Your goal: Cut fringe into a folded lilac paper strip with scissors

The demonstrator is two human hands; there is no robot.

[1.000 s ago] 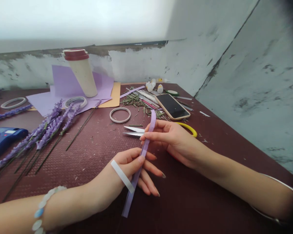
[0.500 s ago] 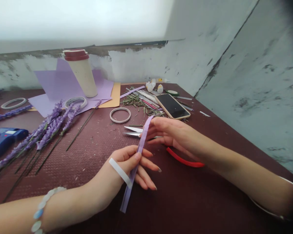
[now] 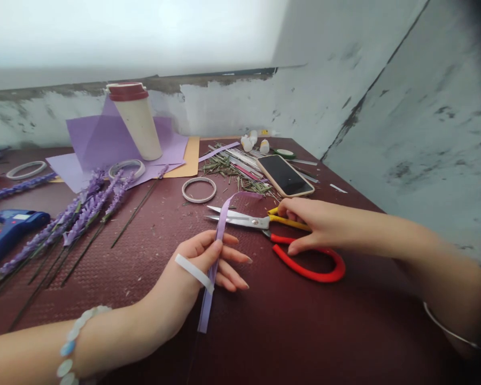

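Note:
Between the thumb and fingers of my left hand [image 3: 204, 262] is a lilac paper strip [image 3: 221, 224], its far end curling away to the right and its near end hanging below the hand. A short white piece of tape [image 3: 194, 274] lies across the base of that thumb and touches the strip. My right hand [image 3: 308, 222] grips the handles of the scissors [image 3: 260, 222], fingers at the yellow handle and thumb at the red one. The scissors lie on the table with their blades slightly parted, pointing left, behind the strip.
A tape roll [image 3: 199, 190], a phone [image 3: 285, 175] and a pile of cut stems [image 3: 236, 168] lie beyond the hands. On the left are purple flower stems [image 3: 88, 211], a blue glue gun [image 3: 18, 227], purple paper [image 3: 90, 136] and a lidded cup [image 3: 138, 125].
My right hand has left the strip's upper end, moved right and down, and taken hold of the scissors. The freed end now curls right. My left hand has shifted slightly left.

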